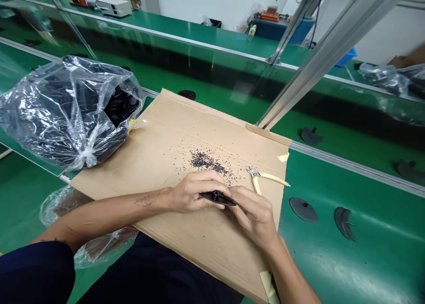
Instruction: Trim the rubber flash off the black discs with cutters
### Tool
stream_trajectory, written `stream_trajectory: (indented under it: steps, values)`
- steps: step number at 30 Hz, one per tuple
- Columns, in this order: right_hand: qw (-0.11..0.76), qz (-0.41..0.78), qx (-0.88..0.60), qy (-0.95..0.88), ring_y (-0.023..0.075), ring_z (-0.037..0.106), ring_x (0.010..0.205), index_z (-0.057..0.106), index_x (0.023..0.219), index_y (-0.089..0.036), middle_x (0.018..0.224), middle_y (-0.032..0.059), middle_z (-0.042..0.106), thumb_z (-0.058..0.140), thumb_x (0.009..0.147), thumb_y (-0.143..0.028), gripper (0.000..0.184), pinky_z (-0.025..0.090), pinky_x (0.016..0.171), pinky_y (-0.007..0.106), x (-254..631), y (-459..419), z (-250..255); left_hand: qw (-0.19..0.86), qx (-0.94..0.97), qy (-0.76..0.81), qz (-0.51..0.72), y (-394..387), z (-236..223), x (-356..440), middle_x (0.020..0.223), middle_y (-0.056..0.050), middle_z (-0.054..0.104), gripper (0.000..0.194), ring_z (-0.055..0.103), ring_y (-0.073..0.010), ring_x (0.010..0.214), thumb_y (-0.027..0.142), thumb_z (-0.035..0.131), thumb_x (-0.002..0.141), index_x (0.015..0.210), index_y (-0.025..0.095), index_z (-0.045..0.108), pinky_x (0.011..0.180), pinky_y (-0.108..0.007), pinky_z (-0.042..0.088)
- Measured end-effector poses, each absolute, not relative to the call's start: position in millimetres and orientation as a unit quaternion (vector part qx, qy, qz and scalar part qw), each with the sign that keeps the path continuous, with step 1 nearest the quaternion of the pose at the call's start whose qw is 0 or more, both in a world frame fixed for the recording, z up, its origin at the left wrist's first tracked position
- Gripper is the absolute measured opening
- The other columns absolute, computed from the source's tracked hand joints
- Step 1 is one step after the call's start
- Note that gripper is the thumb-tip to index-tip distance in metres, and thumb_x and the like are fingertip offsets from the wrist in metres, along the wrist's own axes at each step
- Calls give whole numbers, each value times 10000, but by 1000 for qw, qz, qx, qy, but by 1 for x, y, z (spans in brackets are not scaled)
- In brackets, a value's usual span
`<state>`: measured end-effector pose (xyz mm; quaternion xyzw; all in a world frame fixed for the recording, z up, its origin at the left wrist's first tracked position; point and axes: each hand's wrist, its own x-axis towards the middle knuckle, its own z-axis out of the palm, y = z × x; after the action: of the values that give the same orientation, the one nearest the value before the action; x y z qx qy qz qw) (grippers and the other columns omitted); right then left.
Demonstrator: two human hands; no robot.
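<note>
Between my two hands is a thin black disc-shaped part (219,198), seen nearly edge-on above a cardboard sheet (212,246). My left hand (195,191) grips its left side, fingers closed along the top and below. The fingers of my right hand (254,211) pinch its right edge. Just beyond the hands lies a scatter of small black bits (207,161). A pair of cutting pliers (262,175) with pale yellow handles rests on the cardboard to the right, jaws pointing away and handles spread.
A clear plastic bag (69,113) full of black parts sits at the left. On the green table (375,268) to the right lie a black disc (303,209) and a curved black part (344,223). A metal post (328,51) rises beyond the cardboard, beside a green conveyor (348,155) carrying black parts.
</note>
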<state>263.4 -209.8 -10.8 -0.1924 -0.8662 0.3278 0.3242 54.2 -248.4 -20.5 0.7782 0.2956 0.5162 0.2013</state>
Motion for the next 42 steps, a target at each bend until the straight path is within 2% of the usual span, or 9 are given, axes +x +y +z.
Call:
stream_trajectory:
  steps: [6,13,17,21,24,29,33,37,42]
  values:
    - [320,347,-202,-858,176,718,813,744,1082,-204,938,75,742,593,980,-192,182,611,706,293,263,-210,-11,252,755,305,523,-248,-20,55,907,-83,698,197,664,-140,846,314,643,963,1018,139,717,759,-263,579]
    - [327,370,-213,-843,173,713,818,749,1088,-226,960,62,748,597,980,-198,188,600,733,311,263,-210,-16,292,745,305,516,-248,-23,52,974,-96,686,418,658,-168,904,501,634,933,1188,174,683,787,-306,583]
    - [291,383,-230,-846,193,705,895,727,1115,-244,1018,62,743,589,998,-298,189,596,785,343,267,-200,-10,273,745,319,519,-248,-23,54,997,-90,697,294,645,-168,928,335,663,951,1201,183,676,817,-319,561]
    - [216,201,-314,-902,330,585,1194,598,1343,-238,1281,143,644,648,920,-553,530,517,958,527,290,-178,-7,201,728,383,532,-245,-27,52,958,-64,677,247,609,-160,910,218,672,935,1181,200,694,803,-309,526]
    - [161,48,-411,-896,407,562,1147,585,1361,-202,1270,190,614,655,866,-640,664,510,863,558,313,-162,-14,172,718,405,540,-242,-31,49,950,-55,658,263,593,-158,895,218,659,938,1199,216,691,783,-302,512]
    - [144,4,-422,-895,308,589,877,660,1229,-205,1052,144,659,571,938,-539,451,494,689,426,325,-155,-25,149,725,417,528,-240,-35,48,931,-48,658,260,590,-163,882,243,634,954,1209,224,677,778,-314,499]
    - [217,62,-441,-868,292,623,952,636,1237,-198,1090,130,653,539,971,-437,370,524,732,407,308,-164,-16,158,720,430,522,-241,-33,50,957,-58,703,210,612,-169,880,280,650,954,1140,183,655,786,-321,501]
    - [291,156,-373,-867,252,641,993,602,1278,-219,1081,113,642,490,996,-320,319,557,814,391,293,-176,1,158,718,427,527,-241,-33,50,928,-57,712,134,611,-167,854,266,661,948,1031,164,636,776,-315,498]
    - [309,189,-283,-888,261,664,995,613,1297,-244,1120,109,665,623,926,-263,371,571,836,414,287,-185,8,154,726,415,526,-239,-35,48,988,-71,729,110,635,-187,928,196,631,953,1058,171,653,865,-359,487]
